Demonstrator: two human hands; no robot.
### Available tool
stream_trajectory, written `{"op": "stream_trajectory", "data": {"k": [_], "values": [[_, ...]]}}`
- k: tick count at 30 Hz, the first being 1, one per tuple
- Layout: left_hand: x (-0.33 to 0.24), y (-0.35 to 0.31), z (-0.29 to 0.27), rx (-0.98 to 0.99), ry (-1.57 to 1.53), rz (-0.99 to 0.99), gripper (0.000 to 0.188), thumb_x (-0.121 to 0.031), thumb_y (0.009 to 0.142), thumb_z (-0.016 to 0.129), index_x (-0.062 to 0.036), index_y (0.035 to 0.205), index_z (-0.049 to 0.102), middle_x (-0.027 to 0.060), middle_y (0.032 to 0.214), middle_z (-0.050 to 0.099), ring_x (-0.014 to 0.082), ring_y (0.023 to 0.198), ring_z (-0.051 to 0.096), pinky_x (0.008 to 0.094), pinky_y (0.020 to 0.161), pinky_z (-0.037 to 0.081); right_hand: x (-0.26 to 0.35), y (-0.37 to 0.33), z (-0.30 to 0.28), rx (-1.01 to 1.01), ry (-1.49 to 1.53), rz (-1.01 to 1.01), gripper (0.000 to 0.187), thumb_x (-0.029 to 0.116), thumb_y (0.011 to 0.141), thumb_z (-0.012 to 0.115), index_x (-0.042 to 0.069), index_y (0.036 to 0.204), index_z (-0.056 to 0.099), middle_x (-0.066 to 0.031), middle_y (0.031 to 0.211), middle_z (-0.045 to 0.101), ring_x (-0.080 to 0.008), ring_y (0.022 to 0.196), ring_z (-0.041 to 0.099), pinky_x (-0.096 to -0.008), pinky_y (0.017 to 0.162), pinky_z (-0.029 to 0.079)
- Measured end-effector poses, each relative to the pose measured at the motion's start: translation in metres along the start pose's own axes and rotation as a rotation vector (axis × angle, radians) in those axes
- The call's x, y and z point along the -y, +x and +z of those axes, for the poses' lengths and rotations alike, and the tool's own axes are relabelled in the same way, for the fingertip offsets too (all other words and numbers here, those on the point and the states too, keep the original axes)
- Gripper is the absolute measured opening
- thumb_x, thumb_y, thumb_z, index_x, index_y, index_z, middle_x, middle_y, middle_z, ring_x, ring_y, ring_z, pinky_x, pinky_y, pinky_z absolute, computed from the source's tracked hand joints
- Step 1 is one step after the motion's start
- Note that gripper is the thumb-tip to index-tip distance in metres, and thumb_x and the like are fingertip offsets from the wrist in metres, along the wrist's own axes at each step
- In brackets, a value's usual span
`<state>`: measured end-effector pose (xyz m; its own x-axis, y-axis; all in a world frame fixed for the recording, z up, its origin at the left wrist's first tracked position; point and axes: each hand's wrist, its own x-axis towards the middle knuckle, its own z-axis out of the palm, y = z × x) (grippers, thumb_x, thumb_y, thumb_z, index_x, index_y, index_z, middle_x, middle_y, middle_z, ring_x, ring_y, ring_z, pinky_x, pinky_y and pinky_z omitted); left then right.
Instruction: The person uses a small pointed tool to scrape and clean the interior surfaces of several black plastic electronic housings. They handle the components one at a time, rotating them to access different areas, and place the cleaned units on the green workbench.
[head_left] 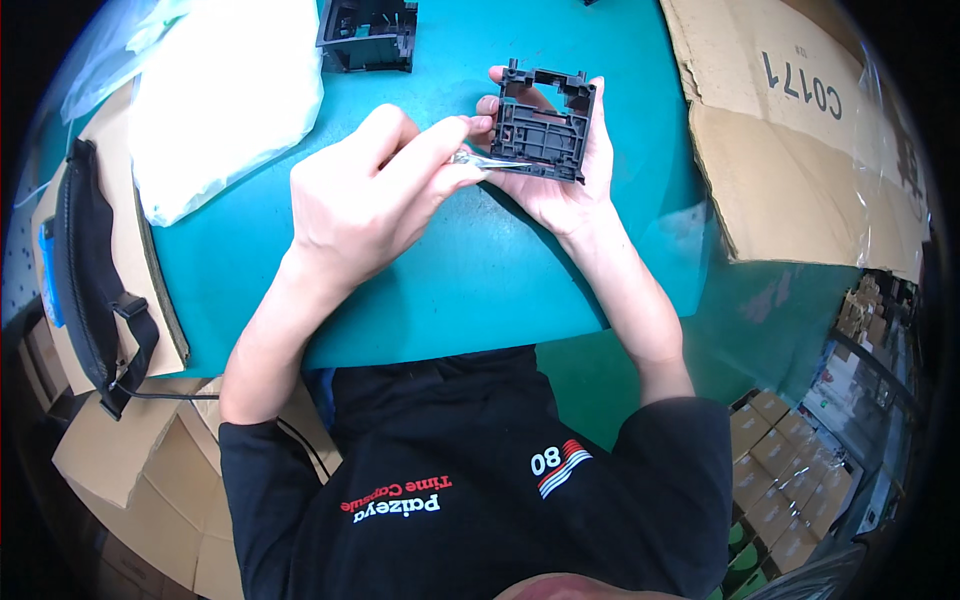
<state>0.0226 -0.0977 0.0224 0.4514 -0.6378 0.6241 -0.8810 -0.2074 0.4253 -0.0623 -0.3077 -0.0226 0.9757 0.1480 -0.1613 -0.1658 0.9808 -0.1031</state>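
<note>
My right hand cradles a black plastic frame over the table, its fingers behind the far and left sides and the thumb along the right edge. The frame has an open window in its far half and a ribbed panel in the near half. From the left, my left hand pinches slim silver tweezers between thumb and fingers. Their pointed end lies against the near edge of the frame. Whether the tips grip any small part is too fine to make out.
A similar black plastic housing stands at the far side of the green table. White plastic bag lies at left, beside a black strap pouch on cardboard. A large cardboard box borders the right; stacked small boxes sit lower right.
</note>
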Motion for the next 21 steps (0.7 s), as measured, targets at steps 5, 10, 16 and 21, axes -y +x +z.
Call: {"op": "stream_trajectory", "data": {"k": [5,10,16,21], "values": [[0.004,0.001,-0.011,0.015,-0.182,-0.111,0.061,-0.037,0.076,0.091,-0.0051,0.125,0.071,0.0075,0.086,0.061,0.0191,0.068,0.061,0.0287,0.059,0.050,-0.002,0.001,0.015,0.054,-0.354,-0.148,0.079,0.048,0.090,0.080,0.014,0.152,0.046,-0.0168,0.137,0.059,-0.0323,0.122,0.065,-0.0659,0.101,0.055],[0.002,0.001,-0.010,0.041,-0.331,-0.216,0.085,-0.037,0.064,0.099,-0.0067,0.135,0.065,0.0108,0.111,0.062,0.0186,0.082,0.061,0.0319,0.071,0.054,-0.004,-0.010,0.035,-0.034,-1.571,-0.665,0.100,0.017,0.065,0.101,0.004,0.150,0.049,-0.0126,0.126,0.065,-0.0215,0.104,0.070,-0.0366,0.085,0.062],[-0.002,-0.001,0.000,0.104,-0.367,-0.140,0.079,-0.019,0.066,0.097,-0.0047,0.136,0.062,0.0120,0.122,0.062,0.0202,0.085,0.062,0.0318,0.073,0.056,0.003,-0.011,0.030,0.305,-2.073,-1.095,0.107,0.032,0.057,0.103,0.000,0.145,0.052,-0.0172,0.131,0.065,-0.0275,0.108,0.068,-0.0375,0.089,0.059],[0.001,-0.014,0.004,0.035,-0.906,-0.384,0.084,-0.001,0.071,0.091,-0.0006,0.144,0.049,0.0169,0.132,0.062,0.0186,0.109,0.067,0.0180,0.060,0.046,0.013,-0.013,0.025,0.292,-1.732,-1.005,0.111,0.024,0.055,0.105,-0.005,0.145,0.047,-0.0179,0.131,0.062,-0.0268,0.113,0.066,-0.0375,0.094,0.056]]}}
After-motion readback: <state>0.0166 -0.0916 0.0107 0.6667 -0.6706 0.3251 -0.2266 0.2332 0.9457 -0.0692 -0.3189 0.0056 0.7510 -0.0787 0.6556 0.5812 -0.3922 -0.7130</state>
